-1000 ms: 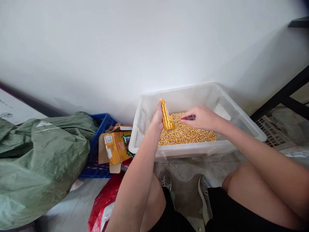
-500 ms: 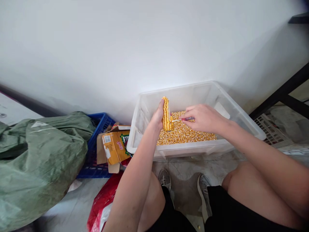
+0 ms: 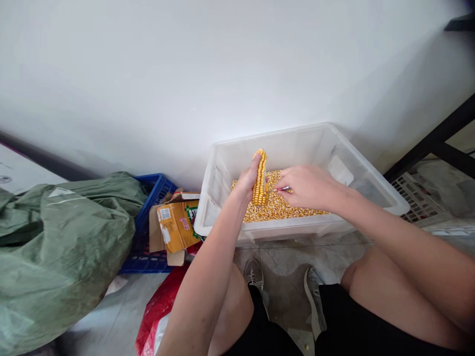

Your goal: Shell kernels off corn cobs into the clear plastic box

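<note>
An ear of corn (image 3: pixel 260 179) is held nearly upright over the tub, with my left hand (image 3: pixel 248 182) closed around its left side. Yellow kernels cover the face toward me, while a strip on its right side looks pale. My right hand (image 3: pixel 304 187) is closed on a thin screwdriver (image 3: pixel 284 189) with a reddish handle. Its metal shaft points left, and the tip meets the lower right side of the ear. Beneath both hands, loose corn kernels (image 3: pixel 282 210) cover the bottom of a translucent plastic tub (image 3: pixel 256 228). My right fingertips are partly hidden.
A white wall rises behind the tub. To the left are an orange cardboard box (image 3: pixel 180 227), a blue crate (image 3: pixel 148 257) and a green cloth sack (image 3: pixel 67 247). A red bag (image 3: pixel 159 306) lies near my left leg. Black frame bars (image 3: pixel 441 148) stand at right.
The ear has shifted slightly right and tilts a little more. My left hand moved with it. The screwdriver's tip is still at the ear's right side, its handle a little lower and more slanted.
</note>
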`<state>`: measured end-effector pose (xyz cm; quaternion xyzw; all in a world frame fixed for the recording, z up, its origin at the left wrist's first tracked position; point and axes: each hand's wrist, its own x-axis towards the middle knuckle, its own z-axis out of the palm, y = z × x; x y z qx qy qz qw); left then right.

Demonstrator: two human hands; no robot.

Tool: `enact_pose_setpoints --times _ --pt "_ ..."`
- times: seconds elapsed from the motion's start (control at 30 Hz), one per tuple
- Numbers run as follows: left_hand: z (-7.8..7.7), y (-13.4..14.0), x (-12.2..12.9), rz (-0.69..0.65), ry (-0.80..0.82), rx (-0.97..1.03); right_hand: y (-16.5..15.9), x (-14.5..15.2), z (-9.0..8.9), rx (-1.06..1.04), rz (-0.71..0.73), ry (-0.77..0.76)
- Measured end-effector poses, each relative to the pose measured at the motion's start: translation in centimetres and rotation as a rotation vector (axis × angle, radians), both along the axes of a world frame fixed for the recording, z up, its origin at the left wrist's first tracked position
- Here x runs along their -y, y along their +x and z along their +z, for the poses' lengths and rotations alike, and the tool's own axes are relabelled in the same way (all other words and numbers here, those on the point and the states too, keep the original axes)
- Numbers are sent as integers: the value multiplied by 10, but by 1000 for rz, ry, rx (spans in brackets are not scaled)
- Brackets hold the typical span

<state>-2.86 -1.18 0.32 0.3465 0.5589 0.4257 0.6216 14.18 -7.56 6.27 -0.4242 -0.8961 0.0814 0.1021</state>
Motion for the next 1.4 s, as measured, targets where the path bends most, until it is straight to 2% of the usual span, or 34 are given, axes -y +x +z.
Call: enact_pose_setpoints --times 0.13,0.27,0.5,0.63,0.73,0.87,0.97,1.07,1.17,1.4 --pt "3 -4 0 28 -44 37 -2 0 -5 -9 5 23" --pt "6 -9 -3 79 -71 116 0 -3 -15 -142 6 0" --pt "12 -7 -1 85 -144 233 6 -17 -32 -349 -8 -159" --pt "11 -7 0 84 -148 207 14 -23 -33 -370 -19 -287" --pt "7 -9 -3 120 -101 155 21 -27 -30 -380 -86 -362" --pt "3 -9 -5 163 -74 133 14 -28 -34 -553 -165 -373" --pt "3 -5 -4 90 -62 204 -4 -24 -42 -626 -139 -376" --pt "5 -2 -1 14 -80 258 -17 -20 -46 -614 -87 -391" --pt "6 -1 -1 -3 -132 203 -19 -20 -46 -574 -40 -397" --pt "10 0 0 -18 -142 143 -19 -15 -45 -483 6 -253"
